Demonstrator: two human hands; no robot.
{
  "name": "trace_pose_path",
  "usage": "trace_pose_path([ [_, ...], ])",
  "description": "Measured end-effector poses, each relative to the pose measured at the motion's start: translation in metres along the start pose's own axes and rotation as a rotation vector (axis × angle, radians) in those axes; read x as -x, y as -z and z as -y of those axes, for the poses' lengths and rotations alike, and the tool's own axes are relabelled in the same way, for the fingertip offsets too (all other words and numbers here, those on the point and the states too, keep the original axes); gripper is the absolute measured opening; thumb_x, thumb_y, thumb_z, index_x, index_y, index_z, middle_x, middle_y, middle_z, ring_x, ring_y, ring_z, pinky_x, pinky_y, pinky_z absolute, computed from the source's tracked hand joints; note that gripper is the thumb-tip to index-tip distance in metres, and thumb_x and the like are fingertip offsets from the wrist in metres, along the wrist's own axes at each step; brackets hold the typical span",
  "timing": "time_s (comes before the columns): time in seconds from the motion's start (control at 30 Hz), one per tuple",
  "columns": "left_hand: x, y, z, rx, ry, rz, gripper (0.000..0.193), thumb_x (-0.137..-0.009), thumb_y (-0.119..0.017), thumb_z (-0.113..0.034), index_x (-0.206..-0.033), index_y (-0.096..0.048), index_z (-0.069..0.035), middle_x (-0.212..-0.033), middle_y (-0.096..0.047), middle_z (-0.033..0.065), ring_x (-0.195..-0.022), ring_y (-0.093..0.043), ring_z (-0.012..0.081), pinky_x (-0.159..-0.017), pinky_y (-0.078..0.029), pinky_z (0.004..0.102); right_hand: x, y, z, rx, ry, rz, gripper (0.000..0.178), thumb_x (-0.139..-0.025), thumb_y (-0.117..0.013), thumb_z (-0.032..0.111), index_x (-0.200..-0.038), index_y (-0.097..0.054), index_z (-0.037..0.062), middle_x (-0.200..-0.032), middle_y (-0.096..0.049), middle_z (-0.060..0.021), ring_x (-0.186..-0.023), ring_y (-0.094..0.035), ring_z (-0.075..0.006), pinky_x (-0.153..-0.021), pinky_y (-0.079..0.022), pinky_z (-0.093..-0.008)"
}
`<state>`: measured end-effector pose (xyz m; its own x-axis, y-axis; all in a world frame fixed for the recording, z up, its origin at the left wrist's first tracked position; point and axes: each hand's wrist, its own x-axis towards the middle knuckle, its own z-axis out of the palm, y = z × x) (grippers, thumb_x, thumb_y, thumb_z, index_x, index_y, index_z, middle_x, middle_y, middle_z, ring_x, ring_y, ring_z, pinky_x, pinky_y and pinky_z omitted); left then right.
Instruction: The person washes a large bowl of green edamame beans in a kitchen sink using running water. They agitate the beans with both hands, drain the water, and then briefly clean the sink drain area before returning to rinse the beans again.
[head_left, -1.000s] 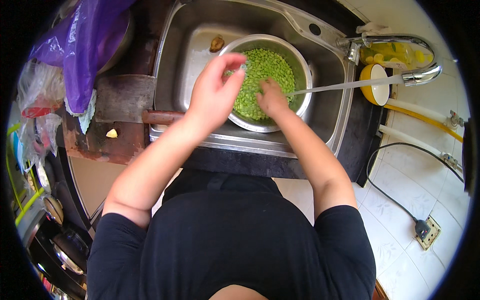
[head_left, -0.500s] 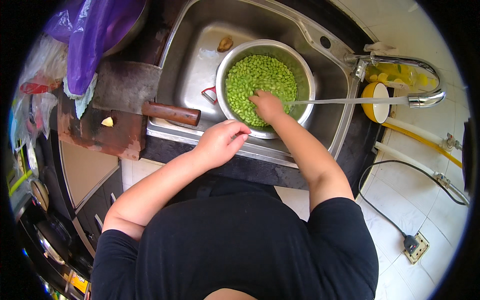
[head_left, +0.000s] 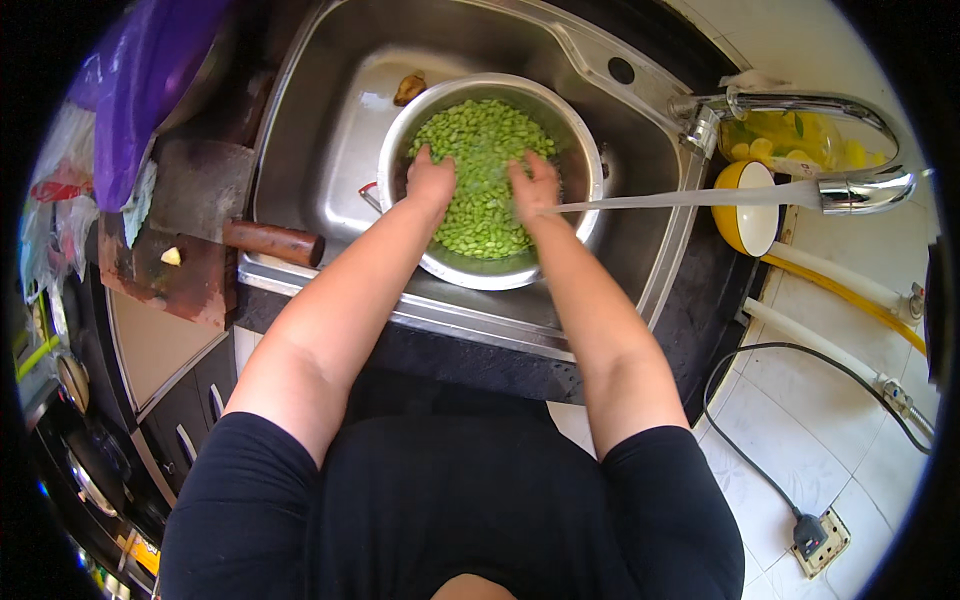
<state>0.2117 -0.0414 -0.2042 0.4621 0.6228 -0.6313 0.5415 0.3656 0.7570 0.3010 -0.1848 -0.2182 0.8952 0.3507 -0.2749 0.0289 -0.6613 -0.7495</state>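
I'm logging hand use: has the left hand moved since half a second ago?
Yes: the left hand has moved forward, away from the sink's near edge, into the metal bowl of shelled green beans.

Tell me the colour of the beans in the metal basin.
The beans are bright green, seen best in the head view.
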Motion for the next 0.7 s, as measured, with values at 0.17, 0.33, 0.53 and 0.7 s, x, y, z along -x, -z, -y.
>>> trace_pose_path([
  [0.17, 0.035, -0.012, -0.036, 0.513, 0.391, 0.128, 0.044, -0.088, -0.046, -0.027, -0.126, -0.037, -0.005, -0.124, -0.042, 0.0158, -0.111, -0.043, 0.0284, -0.090, -0.038, 0.0399, 0.031, -0.022, 0.045, -0.714, -0.500, 0.213, 0.066, -0.079, -0.055, 0.044, -0.128, -0.038, 0.0044, -0.132, -0.035, -0.0199, -0.121, -0.036, -0.0279, -0.100, -0.026, -0.0325],
  [0.33, 0.045, -0.023, -0.037, 0.661, 0.454, 0.188, 0.040, -0.089, -0.045, -0.033, -0.118, -0.045, -0.006, -0.114, -0.051, 0.0140, -0.101, -0.049, 0.0260, -0.088, -0.039, 0.0402, 0.065, -0.023, 0.070, -0.827, -0.326, 0.152, 0.052, -0.085, -0.052, 0.029, -0.127, -0.038, 0.0029, -0.131, -0.038, -0.0164, -0.120, -0.036, -0.0258, -0.098, -0.029, -0.0324],
  [0.53, 0.098, -0.036, -0.051, 0.683, 0.326, 0.193, 0.039, -0.090, -0.044, -0.034, -0.111, -0.048, -0.002, -0.106, -0.053, 0.0131, -0.095, -0.050, 0.0231, -0.083, -0.042, 0.0348, 0.067, 0.010, 0.089, -1.023, -0.423, 0.185, 0.049, -0.091, -0.038, 0.031, -0.133, -0.028, 0.0063, -0.130, -0.037, -0.0159, -0.120, -0.035, -0.0240, -0.099, -0.027, -0.0314],
  [0.7, 0.093, -0.018, -0.062, 0.688, 0.433, 0.228, 0.038, -0.089, -0.045, -0.035, -0.115, -0.048, -0.007, -0.117, -0.049, 0.0091, -0.105, -0.046, 0.0223, -0.088, -0.038, 0.0360, 0.091, 0.010, 0.116, -0.921, -0.336, 0.208, 0.048, -0.093, -0.036, 0.028, -0.134, -0.026, 0.0059, -0.131, -0.036, -0.0162, -0.120, -0.036, -0.0234, -0.099, -0.027, -0.0308],
])
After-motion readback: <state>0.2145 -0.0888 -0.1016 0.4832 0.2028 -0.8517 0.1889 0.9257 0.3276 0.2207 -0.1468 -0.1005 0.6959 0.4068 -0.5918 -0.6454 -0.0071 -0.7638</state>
